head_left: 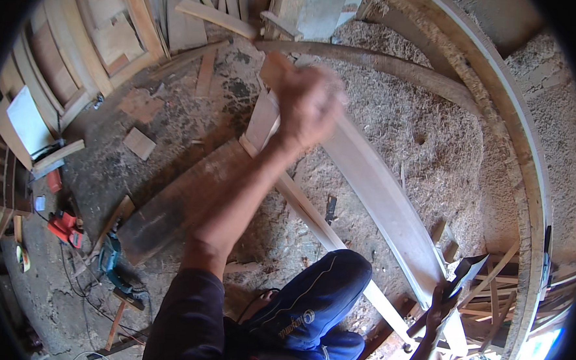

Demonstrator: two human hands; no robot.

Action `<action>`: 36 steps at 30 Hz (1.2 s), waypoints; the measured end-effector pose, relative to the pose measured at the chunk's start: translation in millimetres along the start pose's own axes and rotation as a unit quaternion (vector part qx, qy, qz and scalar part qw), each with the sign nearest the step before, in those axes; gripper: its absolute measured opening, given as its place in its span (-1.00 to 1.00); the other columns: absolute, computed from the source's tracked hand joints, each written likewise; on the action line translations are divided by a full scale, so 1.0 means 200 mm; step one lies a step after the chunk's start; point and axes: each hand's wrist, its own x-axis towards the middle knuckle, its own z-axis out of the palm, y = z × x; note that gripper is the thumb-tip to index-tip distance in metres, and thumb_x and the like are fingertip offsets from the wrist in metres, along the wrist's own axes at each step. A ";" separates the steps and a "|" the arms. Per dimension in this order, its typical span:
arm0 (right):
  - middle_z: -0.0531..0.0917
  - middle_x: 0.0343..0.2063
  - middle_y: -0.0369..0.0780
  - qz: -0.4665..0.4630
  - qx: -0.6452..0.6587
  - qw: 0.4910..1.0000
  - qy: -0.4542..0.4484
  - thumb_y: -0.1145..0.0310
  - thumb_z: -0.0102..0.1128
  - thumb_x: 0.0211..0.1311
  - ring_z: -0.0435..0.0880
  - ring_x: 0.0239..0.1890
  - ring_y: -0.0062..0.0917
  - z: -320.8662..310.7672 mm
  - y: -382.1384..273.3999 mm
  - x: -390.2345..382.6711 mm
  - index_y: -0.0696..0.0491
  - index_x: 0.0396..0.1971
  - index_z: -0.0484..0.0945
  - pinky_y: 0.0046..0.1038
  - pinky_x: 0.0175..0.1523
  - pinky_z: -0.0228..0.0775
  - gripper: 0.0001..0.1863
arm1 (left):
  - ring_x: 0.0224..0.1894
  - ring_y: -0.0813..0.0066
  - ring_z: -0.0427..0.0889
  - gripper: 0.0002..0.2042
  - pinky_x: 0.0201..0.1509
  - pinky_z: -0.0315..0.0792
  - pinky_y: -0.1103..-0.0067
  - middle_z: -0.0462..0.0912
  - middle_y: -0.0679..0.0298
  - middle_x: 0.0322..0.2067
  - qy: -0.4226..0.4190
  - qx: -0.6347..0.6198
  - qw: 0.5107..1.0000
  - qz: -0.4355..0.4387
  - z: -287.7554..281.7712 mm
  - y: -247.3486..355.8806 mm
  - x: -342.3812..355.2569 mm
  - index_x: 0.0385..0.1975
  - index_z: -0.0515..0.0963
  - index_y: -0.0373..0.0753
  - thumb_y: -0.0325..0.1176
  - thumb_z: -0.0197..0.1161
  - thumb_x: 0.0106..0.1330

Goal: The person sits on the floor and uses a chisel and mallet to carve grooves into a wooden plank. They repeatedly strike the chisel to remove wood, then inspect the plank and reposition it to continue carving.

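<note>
"What's on the far left?"

"A red power tool (67,228), then a blue-green one (108,259), both on the floor (93,176). Next comes a dark plank (176,203), slanting up toward the middle."

"And after that?"

"A short pale board (260,121), with an orange-brown wooden piece (276,71) just above it, right beside the left hand (308,107)."

"Has that hand got hold of anything?"

"Can't tell. Its fingers look curled in, but they're blurred."

"Where's the main piece?"

"The wide board (382,204) lies below and to the right of those fingers. Its long axis runs from just by them down to the lower right, and a narrow strip (326,233) slants the same way on its left."

"Which hand is nearer?"

"Depends on the end: left at the top, right hand (435,311) at the bottom, next to a dark flat thing (467,273). Those fingers are in shadow, so I can't tell how far they're closed or on what."
</note>
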 end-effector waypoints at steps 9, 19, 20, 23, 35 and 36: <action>0.69 -0.22 -0.12 0.083 0.336 0.933 -0.097 0.14 0.33 0.37 0.68 -0.27 -0.50 -0.15 -0.47 -0.08 0.19 0.14 0.44 -0.37 -0.03 0.58 -0.47 | -0.66 0.46 0.33 -0.43 -0.26 0.24 0.36 0.39 0.41 -0.75 -0.162 0.149 0.968 0.119 -0.03 0.46 -0.30 -0.77 0.41 -0.05 0.13 0.00 0.50; 0.42 -0.58 -0.39 -0.179 0.207 0.941 -0.197 0.37 0.12 0.45 0.42 -0.64 -0.67 0.23 -1.29 0.43 0.13 0.25 0.27 -0.49 -0.58 0.35 -0.54 | -0.61 0.47 0.34 -0.63 -0.31 0.19 0.45 0.35 0.41 -0.73 -0.114 0.142 0.972 0.150 -0.05 0.49 -0.32 -0.75 0.38 -0.02 -0.16 0.19 0.34; 0.51 -0.54 -0.30 -0.242 0.155 0.938 -0.192 0.37 0.16 0.42 0.51 -0.60 -0.52 0.30 -1.36 0.49 0.11 0.25 0.26 -0.37 -0.50 0.42 -0.52 | -0.60 0.47 0.34 -0.65 -0.31 0.19 0.45 0.35 0.41 -0.73 -0.122 0.143 0.972 0.145 -0.06 0.49 -0.32 -0.75 0.38 -0.02 -0.18 0.20 0.31; 0.72 -0.32 0.03 -0.330 0.056 0.911 -0.241 0.31 0.23 0.39 0.75 -0.37 -0.05 0.53 -1.56 0.62 0.05 0.25 0.25 -0.08 -0.21 0.58 -0.48 | -0.59 0.48 0.34 -0.69 -0.31 0.19 0.44 0.32 0.42 -0.74 -0.117 0.131 0.974 0.142 -0.05 0.50 -0.30 -0.76 0.38 -0.03 -0.23 0.22 0.23; 0.59 -0.59 -0.26 -0.471 0.253 0.827 -0.173 -0.03 0.03 0.53 0.63 -0.66 -0.59 1.03 -2.33 0.73 -0.02 -0.05 0.38 -0.56 -0.69 0.56 -0.63 | -0.61 0.46 0.31 -0.62 -0.32 0.21 0.42 0.28 0.40 -0.71 -0.130 0.129 0.975 0.128 -0.08 0.50 -0.31 -0.77 0.30 -0.03 -0.23 0.24 0.28; 0.59 -0.61 -0.22 -0.484 0.090 0.835 -0.246 -0.05 -0.02 0.54 0.65 -0.65 -0.53 1.14 -2.26 0.79 -0.01 -0.06 0.35 -0.53 -0.69 0.54 -0.62 | -0.61 0.46 0.31 -0.63 -0.32 0.21 0.42 0.29 0.40 -0.71 -0.136 0.125 0.975 0.124 -0.08 0.51 -0.31 -0.77 0.30 -0.03 -0.23 0.24 0.27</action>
